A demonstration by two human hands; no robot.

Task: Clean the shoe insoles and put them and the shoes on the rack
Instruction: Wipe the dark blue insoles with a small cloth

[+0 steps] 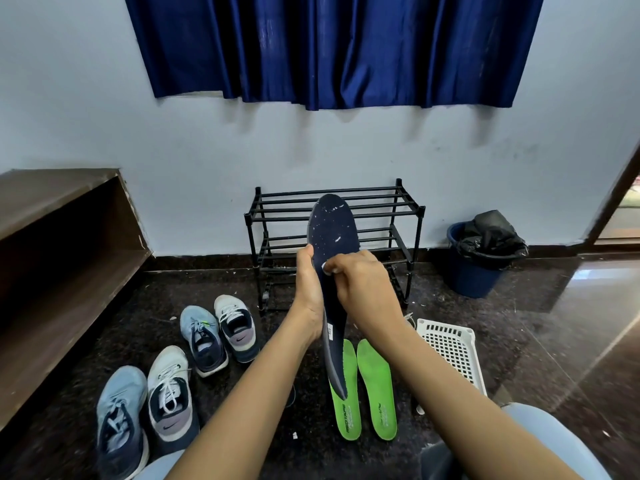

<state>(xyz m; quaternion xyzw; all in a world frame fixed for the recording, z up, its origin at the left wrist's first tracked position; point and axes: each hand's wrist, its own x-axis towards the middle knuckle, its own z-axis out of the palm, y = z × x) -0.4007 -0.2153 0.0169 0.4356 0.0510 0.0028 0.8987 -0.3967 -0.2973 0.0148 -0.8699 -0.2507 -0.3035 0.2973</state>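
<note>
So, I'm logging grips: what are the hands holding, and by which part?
The left hand grips the flecked dark navy insole at its mid edge. The right hand pinches a small white bit against its face.

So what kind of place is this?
Likely a room in a home, perhaps an entryway: a black shoe rack stands against the wall below a blue curtain, with sneakers on the polished stone floor.

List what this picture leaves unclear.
Head view only:
The white scrap in the right hand: curled fingers hide most of it.
The left green insole: its left edge is partly behind the dark insole that the left hand grips.
Contents of the bin: covered by its black bag.
</note>
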